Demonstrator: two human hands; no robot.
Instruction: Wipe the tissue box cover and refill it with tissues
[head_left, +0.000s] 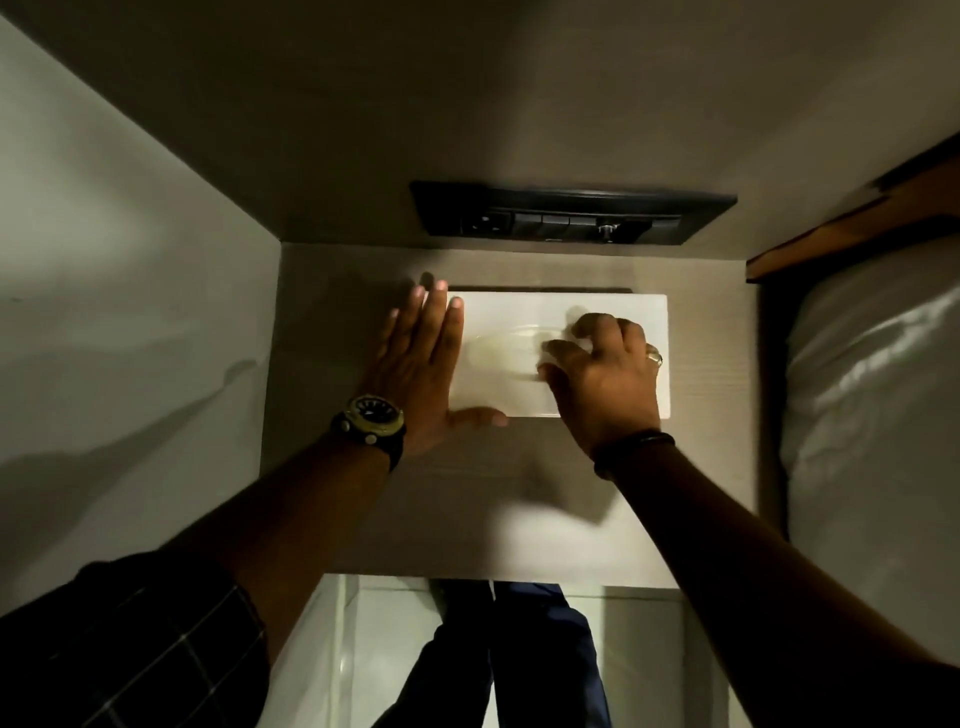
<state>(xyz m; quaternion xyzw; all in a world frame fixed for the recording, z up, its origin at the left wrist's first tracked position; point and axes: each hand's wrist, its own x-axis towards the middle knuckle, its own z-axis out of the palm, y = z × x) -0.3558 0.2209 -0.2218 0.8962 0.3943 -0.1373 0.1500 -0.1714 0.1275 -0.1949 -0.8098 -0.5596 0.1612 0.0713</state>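
Observation:
The white rectangular tissue box cover (519, 312) lies flat on the bedside table (467, 509), its oval slot (501, 351) facing up. My left hand (421, 364) lies flat against the box's left end, fingers straight and thumb along the front edge. My right hand (602, 371) rests on top of the box, its bent fingertips at the right end of the slot. They pinch a small white piece that looks like a tissue (569, 344). That hand hides the right part of the slot.
A dark switch panel (571, 218) sits on the wall just behind the table. A bed with white linen (872, 415) borders the right side, and a pale wall the left. My legs (519, 660) stand at the table's front edge.

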